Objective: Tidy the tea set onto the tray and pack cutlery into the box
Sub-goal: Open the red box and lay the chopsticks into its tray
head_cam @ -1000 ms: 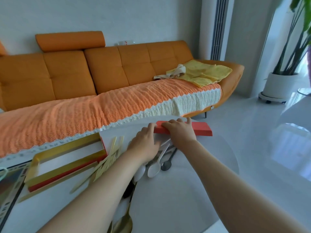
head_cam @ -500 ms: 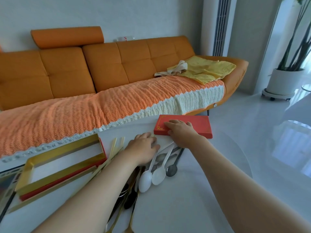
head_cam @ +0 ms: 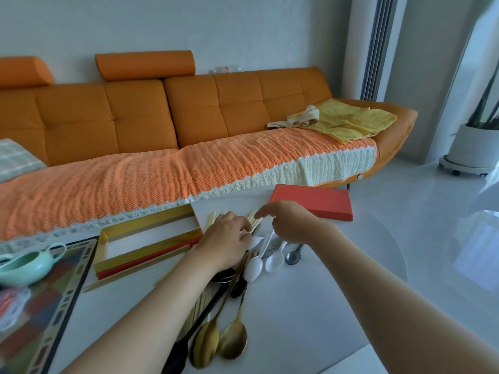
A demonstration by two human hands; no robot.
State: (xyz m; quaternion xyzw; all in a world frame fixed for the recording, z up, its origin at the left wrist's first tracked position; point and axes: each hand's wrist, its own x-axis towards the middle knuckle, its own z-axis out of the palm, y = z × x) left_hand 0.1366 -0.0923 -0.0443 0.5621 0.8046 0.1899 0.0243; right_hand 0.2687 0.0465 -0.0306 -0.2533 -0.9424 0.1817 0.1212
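Note:
A pile of cutlery lies on the white table: two white plastic spoons, two gold spoons, a black spoon, a small metal spoon and pale chopsticks. My left hand rests on the pile's far end with relaxed fingers touching the chopsticks. My right hand hovers over the white spoon handles, index finger stretched leftward. The open gold-rimmed red box sits left of my hands. Its red lid lies flat behind my right hand, untouched.
A patterned tray at the left edge carries a pale green teapot. An orange sofa with a knitted throw runs close behind the table. A potted plant stands far right on the glossy floor.
My right hand has let go of the red lid and come back over the spoons. My left hand has slid left onto the chopsticks. The view has tilted down and left.

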